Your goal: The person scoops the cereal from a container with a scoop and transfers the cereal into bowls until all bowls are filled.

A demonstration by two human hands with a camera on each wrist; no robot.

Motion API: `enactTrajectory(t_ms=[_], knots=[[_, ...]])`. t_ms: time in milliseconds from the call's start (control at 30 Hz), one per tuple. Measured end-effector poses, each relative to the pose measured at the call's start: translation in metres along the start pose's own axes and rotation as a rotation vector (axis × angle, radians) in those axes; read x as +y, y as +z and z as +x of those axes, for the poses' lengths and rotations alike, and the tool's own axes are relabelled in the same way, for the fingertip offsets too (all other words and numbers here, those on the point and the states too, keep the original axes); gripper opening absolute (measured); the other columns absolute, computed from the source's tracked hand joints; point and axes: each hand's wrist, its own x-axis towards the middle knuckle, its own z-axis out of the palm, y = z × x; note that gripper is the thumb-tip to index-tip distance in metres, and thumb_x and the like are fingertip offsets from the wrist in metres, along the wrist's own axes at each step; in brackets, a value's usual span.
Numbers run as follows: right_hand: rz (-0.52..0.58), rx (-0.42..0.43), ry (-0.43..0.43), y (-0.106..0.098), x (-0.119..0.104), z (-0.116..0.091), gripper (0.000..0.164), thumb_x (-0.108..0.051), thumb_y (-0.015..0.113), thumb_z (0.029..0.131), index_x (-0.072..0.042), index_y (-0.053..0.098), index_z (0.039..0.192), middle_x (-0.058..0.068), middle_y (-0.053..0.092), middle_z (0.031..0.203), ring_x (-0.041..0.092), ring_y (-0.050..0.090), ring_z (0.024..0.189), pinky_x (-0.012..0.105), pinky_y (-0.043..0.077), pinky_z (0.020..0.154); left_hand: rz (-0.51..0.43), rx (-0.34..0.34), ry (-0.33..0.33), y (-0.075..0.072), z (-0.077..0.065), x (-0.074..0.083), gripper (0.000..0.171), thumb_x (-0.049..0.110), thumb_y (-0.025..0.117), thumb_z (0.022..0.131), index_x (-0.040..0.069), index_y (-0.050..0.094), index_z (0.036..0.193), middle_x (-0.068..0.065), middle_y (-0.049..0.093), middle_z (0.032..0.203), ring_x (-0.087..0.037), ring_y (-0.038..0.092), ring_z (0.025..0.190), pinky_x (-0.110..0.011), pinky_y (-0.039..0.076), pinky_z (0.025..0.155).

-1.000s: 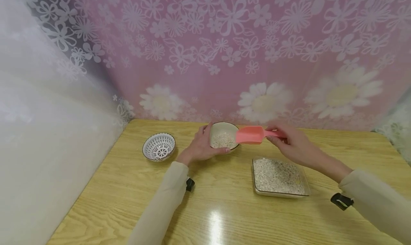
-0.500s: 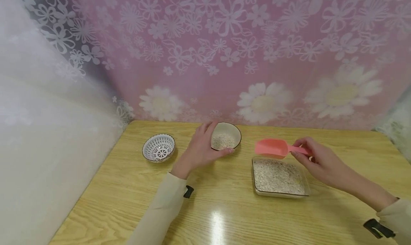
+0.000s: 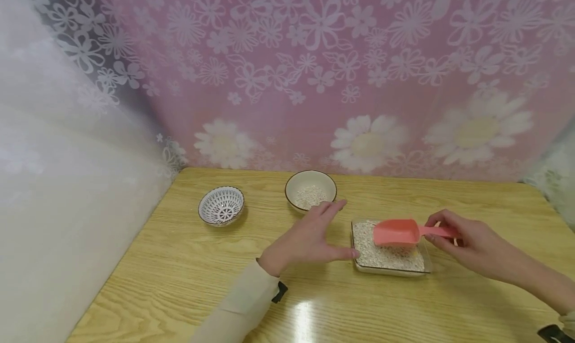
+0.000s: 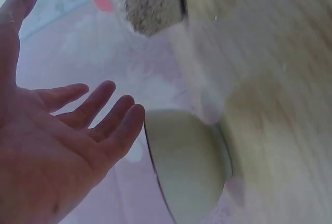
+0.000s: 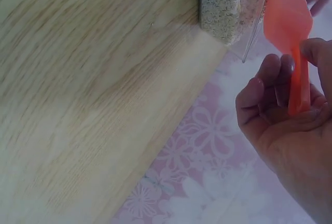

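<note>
— In the head view, the fingers of your left hand (image 3: pixel 310 240) hide part of the near rim of the bowl (image 3: pixel 297 184).
— Beyond the fingers of your right hand (image 3: pixel 469 240), the scoop (image 3: pixel 396 232) covers some flakes (image 3: pixel 369 257); that grip hides part of its handle.
— And your left wrist view?
— The container (image 3: pixel 390 271) beyond your thumb is cut off at the top, the bowl past your fingertips at the bottom.

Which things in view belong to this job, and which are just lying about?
Seemingly in use:
pink scoop, in the right hand
rectangular container of flakes, under the scoop
cream bowl, holding some flakes

Seemingly incidental:
patterned bowl, untouched
floral backdrop
</note>
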Motion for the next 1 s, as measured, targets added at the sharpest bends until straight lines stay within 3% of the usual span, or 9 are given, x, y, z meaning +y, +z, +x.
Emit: enactTrajectory(t_ms=[167, 367, 600, 700, 1000], knots=[[-0.005, -0.028, -0.013, 0.001, -0.001, 0.000, 0.034, -0.001, 0.076, 0.089, -0.022, 0.060, 0.112, -0.024, 0.038, 0.065, -0.008, 0.031, 0.054, 0.019, 0.032, 0.048, 0.020, -0.108, -0.002, 0.017, 0.007, 0.002, 0.118, 0.076, 0.071, 0.079, 0.036, 0.001, 0.165, 0.002, 0.021, 0.170, -0.021, 0.032, 0.154, -0.046, 0.041, 0.118], [0.025, -0.086, -0.095, 0.004, 0.001, 0.003, 0.032, 0.000, 0.073, 0.091, -0.018, 0.062, 0.116, -0.027, 0.045, 0.064, -0.010, 0.034, 0.056, 0.017, 0.033, 0.049, 0.045, -0.187, -0.015, 0.033, 0.019, 0.000, 0.125, 0.077, 0.071, 0.078, 0.031, -0.006, 0.165, 0.001, 0.020, 0.171, -0.022, 0.026, 0.157, -0.043, 0.036, 0.121], [0.046, -0.070, -0.119, 0.003, -0.001, 0.009, 0.038, 0.003, 0.072, 0.091, -0.019, 0.062, 0.121, -0.024, 0.057, 0.072, -0.009, 0.041, 0.057, 0.016, 0.035, 0.051, 0.083, -0.198, -0.001, 0.042, 0.030, -0.001, 0.128, 0.075, 0.074, 0.076, 0.027, -0.003, 0.166, -0.004, 0.021, 0.171, -0.025, 0.021, 0.159, -0.046, 0.026, 0.127], [0.070, -0.094, -0.122, 0.007, -0.003, 0.011, 0.038, 0.002, 0.072, 0.092, -0.019, 0.064, 0.122, -0.023, 0.056, 0.071, -0.009, 0.040, 0.057, 0.017, 0.036, 0.050, 0.079, -0.193, 0.010, 0.043, 0.032, -0.002, 0.126, 0.073, 0.076, 0.077, 0.026, 0.000, 0.166, -0.003, 0.023, 0.171, -0.024, 0.022, 0.159, -0.047, 0.026, 0.126], [-0.085, -0.110, -0.062, 0.003, -0.003, 0.003, 0.030, -0.008, 0.075, 0.092, -0.027, 0.066, 0.113, -0.028, 0.029, 0.061, -0.010, 0.023, 0.054, 0.017, 0.028, 0.050, 0.076, -0.202, -0.004, 0.044, 0.032, -0.001, 0.125, 0.076, 0.074, 0.076, 0.031, -0.002, 0.165, 0.005, 0.020, 0.171, -0.023, 0.025, 0.157, -0.050, 0.027, 0.125]])
